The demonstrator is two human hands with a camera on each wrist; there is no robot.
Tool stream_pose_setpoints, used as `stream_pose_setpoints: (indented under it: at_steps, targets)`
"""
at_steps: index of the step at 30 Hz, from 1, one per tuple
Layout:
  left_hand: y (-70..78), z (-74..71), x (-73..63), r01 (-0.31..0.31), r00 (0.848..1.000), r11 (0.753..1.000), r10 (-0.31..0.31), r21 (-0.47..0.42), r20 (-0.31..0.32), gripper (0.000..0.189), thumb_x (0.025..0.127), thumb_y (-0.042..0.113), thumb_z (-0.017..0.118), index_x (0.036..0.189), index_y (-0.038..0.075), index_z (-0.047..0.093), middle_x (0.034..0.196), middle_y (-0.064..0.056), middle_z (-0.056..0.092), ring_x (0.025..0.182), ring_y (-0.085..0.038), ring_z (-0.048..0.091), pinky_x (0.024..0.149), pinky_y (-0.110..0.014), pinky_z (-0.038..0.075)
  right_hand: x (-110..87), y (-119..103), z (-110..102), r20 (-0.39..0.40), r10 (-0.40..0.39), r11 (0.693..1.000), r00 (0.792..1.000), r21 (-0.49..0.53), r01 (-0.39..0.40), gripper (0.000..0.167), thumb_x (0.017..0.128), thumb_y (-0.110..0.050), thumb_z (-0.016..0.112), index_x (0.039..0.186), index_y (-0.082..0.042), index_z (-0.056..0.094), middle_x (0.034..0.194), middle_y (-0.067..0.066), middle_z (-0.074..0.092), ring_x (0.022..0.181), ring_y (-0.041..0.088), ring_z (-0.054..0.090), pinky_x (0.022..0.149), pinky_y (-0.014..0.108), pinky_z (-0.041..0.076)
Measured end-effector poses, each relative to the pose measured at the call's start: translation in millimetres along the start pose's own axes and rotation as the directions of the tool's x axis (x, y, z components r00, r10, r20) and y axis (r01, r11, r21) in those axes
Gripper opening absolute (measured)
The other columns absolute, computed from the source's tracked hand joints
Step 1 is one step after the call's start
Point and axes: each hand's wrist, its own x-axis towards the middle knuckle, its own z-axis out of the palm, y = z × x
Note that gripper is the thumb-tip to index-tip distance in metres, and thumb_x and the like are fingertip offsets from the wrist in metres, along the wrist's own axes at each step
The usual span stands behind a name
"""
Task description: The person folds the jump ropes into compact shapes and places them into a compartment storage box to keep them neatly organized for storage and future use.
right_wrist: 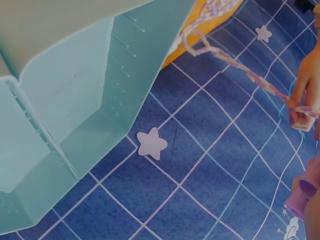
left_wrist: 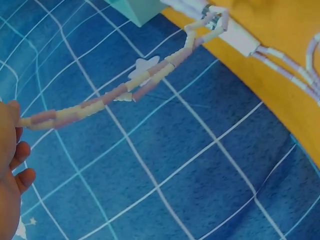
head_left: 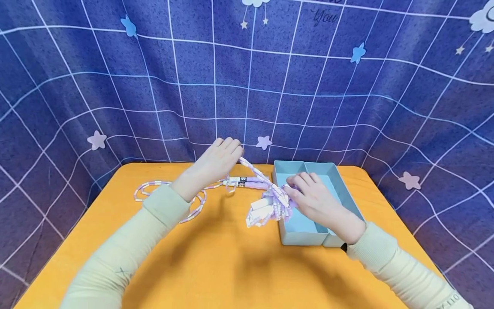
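My left hand (head_left: pixel 218 161) pinches a strand of purple-and-white beaded jump rope (head_left: pixel 254 169) above the table. From there the strand slopes down right to a bunched part of the rope (head_left: pixel 279 206) with white handle parts among the beads. My right hand (head_left: pixel 314 197) grips this bundle over the near-left part of the box; purple handle ends (right_wrist: pixel 300 200) show at it in the right wrist view. Behind the bundle, a second pair of jump rope handles (head_left: pixel 251 184), purple and white with dark lettering, lies on the table. Their beaded rope (head_left: pixel 154 183) is coiled at the left.
A blue-grey box (head_left: pixel 302 239) with two compartments stands at the right on the orange-covered table (head_left: pixel 216 270). Behind the table hangs a dark blue curtain (head_left: pixel 231 103) with white grid lines and stars.
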Motion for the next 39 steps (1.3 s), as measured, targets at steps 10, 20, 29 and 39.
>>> stream_pose_setpoints:
  at_steps: [10,20,29,39]
  targets:
    - [8.1,23.0,-12.4,0.041,0.999,0.998,-0.039,-0.057,0.021,0.014,0.094,0.014,0.045,0.102,0.005,0.052,0.102,-0.009,0.049,0.090,-0.025,0.046,0.072,-0.034,0.037,6.3,1.7,-2.5,-0.071,0.030,0.998,0.997,0.060,-0.026,0.022,0.101,-0.023,0.038,0.106,-0.004,0.047,0.097,0.015,0.053,0.083,0.030,0.051,0.065,0.039,0.038]
    - [25.7,41.1,-25.6,0.037,0.997,0.998,-0.033,-0.052,0.069,0.012,0.091,0.012,0.052,0.102,0.005,0.053,0.098,-0.007,0.047,0.088,-0.023,0.044,0.071,-0.032,0.035,15.8,-1.2,-6.2,-0.124,0.096,0.995,0.988,0.054,-0.090,0.017,0.100,-0.018,0.036,0.106,-0.003,0.044,0.097,0.015,0.053,0.079,0.029,0.049,0.062,0.038,0.037]
    - [38.8,44.7,-40.7,0.040,0.997,0.994,-0.033,-0.104,0.068,0.016,0.083,0.003,0.056,0.099,0.005,0.054,0.099,-0.008,0.051,0.091,-0.026,0.048,0.072,-0.035,0.037,21.5,1.8,-11.4,-0.122,0.196,0.980,0.973,0.056,-0.191,0.022,0.099,-0.018,0.036,0.109,0.000,0.043,0.101,0.019,0.052,0.082,0.033,0.051,0.066,0.043,0.041]
    - [67.5,38.4,-51.0,-0.073,0.996,0.997,0.075,-0.027,0.056,0.018,0.091,0.010,0.043,0.101,0.008,0.057,0.100,-0.007,0.055,0.093,-0.025,0.051,0.077,-0.037,0.040,25.1,0.8,-7.3,-0.116,0.355,0.933,0.928,-0.029,-0.360,0.026,0.086,-0.006,0.055,0.109,-0.001,0.045,0.098,0.018,0.052,0.081,0.035,0.049,0.058,0.040,0.035]
